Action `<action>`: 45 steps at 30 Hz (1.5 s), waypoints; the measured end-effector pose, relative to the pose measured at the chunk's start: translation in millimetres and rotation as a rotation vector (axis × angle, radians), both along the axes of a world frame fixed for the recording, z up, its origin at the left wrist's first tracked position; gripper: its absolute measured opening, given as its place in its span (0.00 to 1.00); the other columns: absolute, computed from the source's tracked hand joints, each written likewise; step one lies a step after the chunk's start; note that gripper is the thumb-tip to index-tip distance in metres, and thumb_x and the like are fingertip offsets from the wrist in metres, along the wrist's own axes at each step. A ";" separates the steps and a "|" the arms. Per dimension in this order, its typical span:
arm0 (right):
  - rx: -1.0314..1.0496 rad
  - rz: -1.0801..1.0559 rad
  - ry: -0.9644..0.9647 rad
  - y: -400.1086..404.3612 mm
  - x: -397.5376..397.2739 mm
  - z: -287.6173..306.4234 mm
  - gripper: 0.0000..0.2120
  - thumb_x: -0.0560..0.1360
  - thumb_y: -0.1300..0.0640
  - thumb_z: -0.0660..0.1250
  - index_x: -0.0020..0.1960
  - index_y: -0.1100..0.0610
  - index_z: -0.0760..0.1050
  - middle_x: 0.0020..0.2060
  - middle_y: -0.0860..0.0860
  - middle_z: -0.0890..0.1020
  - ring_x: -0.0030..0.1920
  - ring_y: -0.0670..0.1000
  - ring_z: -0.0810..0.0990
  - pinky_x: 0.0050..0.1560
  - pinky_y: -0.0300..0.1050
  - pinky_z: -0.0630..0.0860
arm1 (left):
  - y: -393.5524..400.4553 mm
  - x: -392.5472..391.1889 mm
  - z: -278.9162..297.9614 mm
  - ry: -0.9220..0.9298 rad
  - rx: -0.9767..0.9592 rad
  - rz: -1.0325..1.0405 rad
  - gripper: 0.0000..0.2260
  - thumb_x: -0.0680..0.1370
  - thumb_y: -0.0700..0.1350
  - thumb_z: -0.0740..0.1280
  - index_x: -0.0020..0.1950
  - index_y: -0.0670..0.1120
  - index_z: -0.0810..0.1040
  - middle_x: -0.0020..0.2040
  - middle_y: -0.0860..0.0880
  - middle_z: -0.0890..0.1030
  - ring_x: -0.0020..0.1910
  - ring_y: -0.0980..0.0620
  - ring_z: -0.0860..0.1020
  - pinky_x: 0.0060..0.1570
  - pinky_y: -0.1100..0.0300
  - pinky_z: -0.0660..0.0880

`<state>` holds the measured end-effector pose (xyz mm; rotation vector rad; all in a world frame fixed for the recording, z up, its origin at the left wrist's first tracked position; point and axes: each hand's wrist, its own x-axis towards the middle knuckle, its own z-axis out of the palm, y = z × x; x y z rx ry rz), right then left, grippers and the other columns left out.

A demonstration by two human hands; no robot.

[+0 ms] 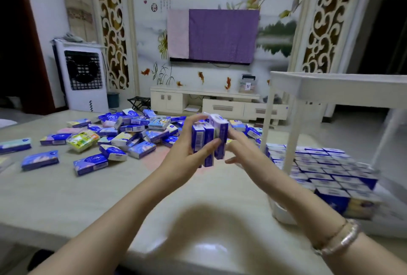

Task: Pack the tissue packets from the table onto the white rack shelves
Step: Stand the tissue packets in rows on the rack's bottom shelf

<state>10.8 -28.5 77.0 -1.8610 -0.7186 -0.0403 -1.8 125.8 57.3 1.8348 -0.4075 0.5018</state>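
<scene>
A bundle of upright tissue packets (209, 140) is raised above the tabletop (66, 191) at centre, grasped by the left hand (187, 155). The right hand (244, 153) touches its far side, fingers loose. Loose packets (123, 135) lie at 10 o'clock; the white rack (330, 160), with filled rows, stands at 3 o'clock.

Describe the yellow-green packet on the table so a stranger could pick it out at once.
Start at the grey table and find the loose pile of tissue packets at its far side. At the left edge of that pile, to the left of both hands, lies the yellow-green packet. It is the only one wrapped in yellow-green with an orange patch; its neighbours are blue, white or pale pink.
</scene>
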 end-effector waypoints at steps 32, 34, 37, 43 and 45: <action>0.170 -0.638 0.403 -294.9 1.4 -30.6 0.15 0.68 0.77 0.54 0.46 0.60 0.68 0.33 0.56 0.74 0.28 0.49 0.68 0.20 0.36 0.59 | -225.1 28.8 -15.3 0.071 1.132 -0.149 0.36 0.76 0.68 0.55 0.78 0.56 0.46 0.78 0.58 0.46 0.77 0.57 0.46 0.75 0.45 0.42; 0.135 -0.608 0.452 -297.0 8.4 -39.5 0.15 0.68 0.76 0.55 0.50 0.61 0.69 0.37 0.57 0.76 0.29 0.49 0.70 0.20 0.36 0.62 | -228.5 33.4 -21.2 0.070 1.164 -0.134 0.35 0.76 0.68 0.52 0.78 0.56 0.46 0.78 0.58 0.44 0.77 0.55 0.45 0.75 0.44 0.42; 0.107 -0.556 0.449 -295.9 18.6 -42.3 0.14 0.62 0.72 0.60 0.46 0.60 0.70 0.39 0.57 0.78 0.32 0.48 0.75 0.24 0.36 0.67 | -230.7 37.8 -27.1 0.039 1.211 -0.109 0.32 0.78 0.65 0.52 0.78 0.56 0.46 0.79 0.58 0.46 0.78 0.53 0.45 0.74 0.44 0.45; -0.117 -0.563 0.523 -297.7 36.0 -53.8 0.36 0.62 0.69 0.65 0.67 0.54 0.59 0.57 0.58 0.75 0.57 0.57 0.76 0.40 0.46 0.79 | -231.1 39.4 -30.4 0.013 1.248 -0.085 0.29 0.80 0.62 0.51 0.78 0.56 0.45 0.79 0.57 0.45 0.78 0.53 0.45 0.74 0.45 0.47; -0.223 -0.557 0.511 -295.9 36.4 -51.7 0.43 0.58 0.65 0.66 0.70 0.46 0.56 0.57 0.57 0.75 0.57 0.57 0.77 0.48 0.51 0.78 | -231.5 39.4 -31.3 0.008 1.247 -0.082 0.29 0.80 0.62 0.50 0.78 0.56 0.45 0.79 0.57 0.45 0.78 0.53 0.46 0.74 0.45 0.47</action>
